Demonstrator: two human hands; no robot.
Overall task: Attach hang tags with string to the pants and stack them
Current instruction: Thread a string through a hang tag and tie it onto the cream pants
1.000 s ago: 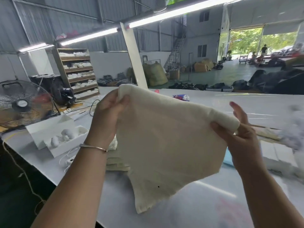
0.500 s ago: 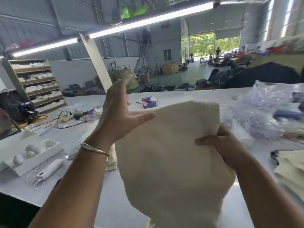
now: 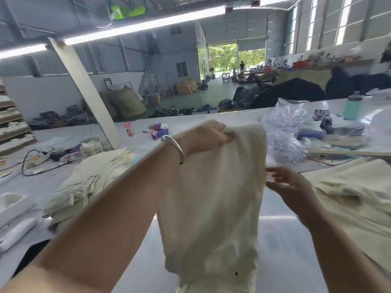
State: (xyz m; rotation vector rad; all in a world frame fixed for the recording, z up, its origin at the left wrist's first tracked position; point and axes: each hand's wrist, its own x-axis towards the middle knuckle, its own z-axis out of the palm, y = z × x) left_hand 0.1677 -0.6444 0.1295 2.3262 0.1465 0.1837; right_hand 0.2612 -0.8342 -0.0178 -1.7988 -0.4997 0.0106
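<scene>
A pair of cream pants [image 3: 213, 199] hangs folded in front of me above the white table [image 3: 275, 240]. My left hand [image 3: 203, 136], with a silver bangle on its wrist, grips the top edge of the pants. My right hand [image 3: 289, 185] is beside the pants' right edge, fingers spread, holding nothing. A stack of cream pants [image 3: 88, 178] lies on the table to the left. Another pile of cream pants [image 3: 351, 187] lies to the right. No hang tag or string shows clearly.
Crumpled clear plastic bags [image 3: 285, 132] sit behind the right pile, with a teal bottle [image 3: 352, 106] beyond. A white box [image 3: 12, 204] and cables [image 3: 38, 159] lie at the left. A slanted white post [image 3: 88, 96] rises from the table. Small items [image 3: 158, 130] lie mid-table.
My view swung right. My left hand, open half a second ago, now grips the pants' top edge. My right hand has let go and opened beside them.
</scene>
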